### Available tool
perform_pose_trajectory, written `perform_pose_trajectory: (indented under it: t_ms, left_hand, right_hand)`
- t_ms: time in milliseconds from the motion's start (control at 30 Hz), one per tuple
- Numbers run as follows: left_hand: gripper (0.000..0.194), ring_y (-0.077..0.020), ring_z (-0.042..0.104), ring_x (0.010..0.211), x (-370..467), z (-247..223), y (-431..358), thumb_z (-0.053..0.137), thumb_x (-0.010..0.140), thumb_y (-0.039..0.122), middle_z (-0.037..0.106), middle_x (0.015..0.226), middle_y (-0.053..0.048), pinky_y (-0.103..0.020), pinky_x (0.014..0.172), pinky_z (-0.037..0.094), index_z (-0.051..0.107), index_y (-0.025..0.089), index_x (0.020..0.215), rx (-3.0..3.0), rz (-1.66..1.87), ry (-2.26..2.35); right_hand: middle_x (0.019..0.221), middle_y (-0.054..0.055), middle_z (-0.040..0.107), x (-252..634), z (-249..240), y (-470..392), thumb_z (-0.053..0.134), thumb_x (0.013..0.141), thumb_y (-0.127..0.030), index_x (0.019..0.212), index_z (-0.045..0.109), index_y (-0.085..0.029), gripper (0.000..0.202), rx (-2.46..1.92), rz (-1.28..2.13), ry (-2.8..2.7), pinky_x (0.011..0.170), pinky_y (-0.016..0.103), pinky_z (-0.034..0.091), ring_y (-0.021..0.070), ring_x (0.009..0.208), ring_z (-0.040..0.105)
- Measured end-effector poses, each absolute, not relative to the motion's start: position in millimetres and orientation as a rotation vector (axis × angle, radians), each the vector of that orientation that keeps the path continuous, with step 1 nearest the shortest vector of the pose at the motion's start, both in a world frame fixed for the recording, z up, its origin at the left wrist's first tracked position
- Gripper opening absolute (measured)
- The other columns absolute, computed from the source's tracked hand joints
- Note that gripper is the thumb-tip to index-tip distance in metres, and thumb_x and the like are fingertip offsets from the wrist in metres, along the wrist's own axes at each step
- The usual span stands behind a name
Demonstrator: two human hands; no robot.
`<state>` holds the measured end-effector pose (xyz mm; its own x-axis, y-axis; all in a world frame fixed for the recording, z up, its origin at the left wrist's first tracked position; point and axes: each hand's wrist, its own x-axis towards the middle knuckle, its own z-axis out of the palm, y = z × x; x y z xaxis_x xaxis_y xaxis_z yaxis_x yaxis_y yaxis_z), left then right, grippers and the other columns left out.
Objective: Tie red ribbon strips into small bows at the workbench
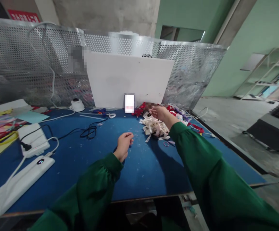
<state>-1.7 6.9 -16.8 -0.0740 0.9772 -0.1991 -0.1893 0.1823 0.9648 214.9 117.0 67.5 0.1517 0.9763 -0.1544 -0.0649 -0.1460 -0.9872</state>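
My left hand (124, 145) is raised over the middle of the blue table (134, 173), its fingers curled together with the fingertips pointing right; whatever they pinch, if anything, is too small to make out. Further right, my right hand (160, 114) reaches over a pile of cream ribbon pieces (155, 127). Its fingers are bent, and I cannot tell whether they hold something. Red ribbon pieces (139, 110) lie just behind and left of that hand. A small ring (166, 144) rests in front of the cream pile.
A lit phone (129, 103) stands against a white board (130, 77). At the left are a power strip (21, 183), a white adapter (33, 139), black cable (88, 131), a white camera (77, 105), a glue gun (99, 111) and colored strips (0, 125).
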Motion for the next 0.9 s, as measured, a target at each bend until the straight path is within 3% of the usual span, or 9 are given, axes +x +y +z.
perform_pose_trajectory:
  t_ms: [267, 400, 467, 767, 900]
  left_hand:
    - [0.025, -0.0099, 0.054, 0.061, 3.3, -20.9, 5.3, 0.07, 0.061, 0.026, 0.062, 0.073, -0.002, -0.023, 0.061, 0.041, 0.066, 0.014, 0.082, 0.914, 1.202, 1.223]
    - [0.025, -0.0106, 0.055, 0.065, 8.1, -26.0, 4.3, 0.07, 0.064, 0.028, 0.063, 0.078, -0.003, -0.024, 0.065, 0.042, 0.067, 0.014, 0.084, 0.95, 1.236, 1.229]
    - [0.024, -0.0113, 0.055, 0.066, 8.9, -29.0, 4.7, 0.07, 0.065, 0.029, 0.064, 0.079, -0.003, -0.025, 0.066, 0.043, 0.067, 0.015, 0.085, 0.985, 1.249, 1.241]
    - [0.024, -0.0176, 0.059, 0.067, 6.4, -38.8, 7.0, 0.072, 0.067, 0.037, 0.068, 0.078, -0.006, -0.028, 0.062, 0.044, 0.07, 0.019, 0.082, 1.114, 1.226, 1.315]
    - [0.022, -0.0191, 0.06, 0.068, 6.2, -41.7, 8.6, 0.071, 0.067, 0.037, 0.069, 0.077, -0.006, -0.028, 0.061, 0.043, 0.071, 0.02, 0.082, 1.136, 1.209, 1.343]
  right_hand:
    - [0.077, 0.008, 0.07, 261.2, 76.2, 113.8, 0.062, 0.079, -0.023, 0.084, 0.066, -0.013, 0.012, -1.769, 0.572, -1.425, 0.069, 0.027, 0.049, 0.018, 0.074, 0.065]
    - [0.104, 0.014, 0.069, 275.9, 75.8, 137.8, 0.065, 0.076, -0.021, 0.091, 0.068, -0.015, 0.017, -1.987, 0.142, -1.641, 0.09, 0.033, 0.043, 0.0276, 0.108, 0.06]
    - [0.116, 0.019, 0.064, 277.7, 73.0, 156.6, 0.065, 0.076, -0.02, 0.1, 0.067, -0.013, 0.025, -2.058, 0.008, -1.744, 0.095, 0.036, 0.041, 0.0303, 0.115, 0.056]
    - [0.116, 0.027, 0.059, 263.4, 33.7, 221.8, 0.066, 0.079, -0.019, 0.123, 0.051, -0.002, 0.05, -2.217, -0.191, -2.082, 0.09, 0.035, 0.044, 0.0291, 0.108, 0.061]
    - [0.121, 0.03, 0.053, 263.7, 30.2, 228.8, 0.063, 0.082, -0.027, 0.127, 0.044, -0.001, 0.055, -2.266, -0.232, -2.148, 0.089, 0.035, 0.045, 0.0291, 0.109, 0.059]
